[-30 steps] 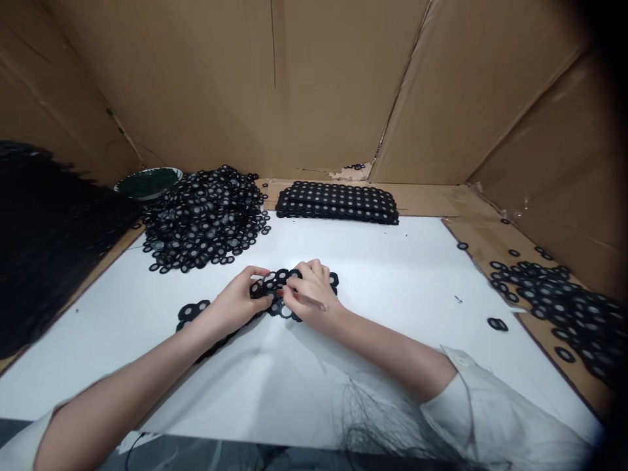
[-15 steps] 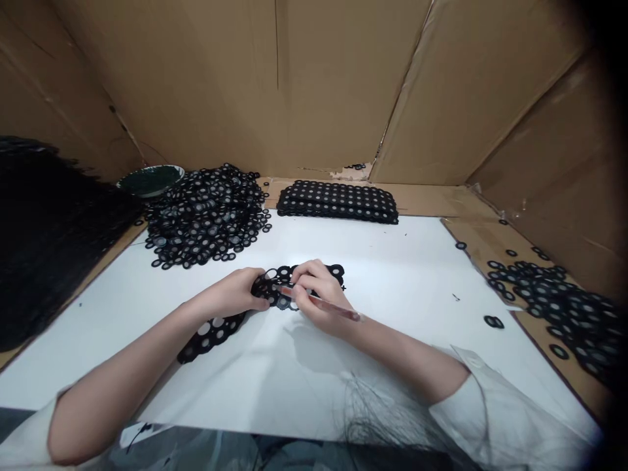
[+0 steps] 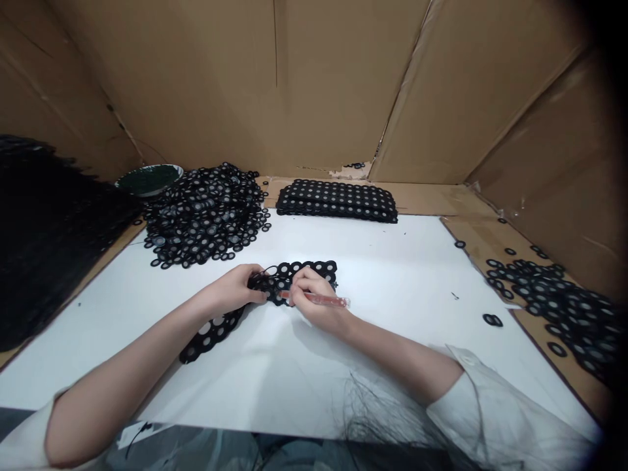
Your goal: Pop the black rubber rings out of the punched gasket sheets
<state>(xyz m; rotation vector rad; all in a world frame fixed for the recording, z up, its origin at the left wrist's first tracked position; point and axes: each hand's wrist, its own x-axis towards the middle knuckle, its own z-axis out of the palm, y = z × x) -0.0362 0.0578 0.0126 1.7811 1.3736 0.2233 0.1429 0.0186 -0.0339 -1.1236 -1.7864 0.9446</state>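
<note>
A strip of joined black rings (image 3: 210, 337) lies bent across the white table top (image 3: 407, 379), one part running to the lower left and the other to the right. My left hand (image 3: 240, 288) pinches the strip at its bend, thumb below and fingers above. A thin dark loop of thread (image 3: 269, 269) shows beside those fingertips. In my right hand (image 3: 314, 297) is a slim tool with a clear reddish handle (image 3: 330, 301), held like a pen. Its tip points left at the rings near my left thumb; I cannot make out the tip itself.
A big heap of loose black rings (image 3: 206, 216) stands at the back left, by a bowl of dark green stuff (image 3: 150, 180). Stacked ring panels (image 3: 338, 201) lie at the back. More rings (image 3: 554, 294) spread over the right side. Cardboard walls (image 3: 324, 85) enclose the table.
My right hand has turned slightly, and the tool's handle now lies closer to level. The right part of the strip has shifted a little left. My left hand keeps its pinch.
</note>
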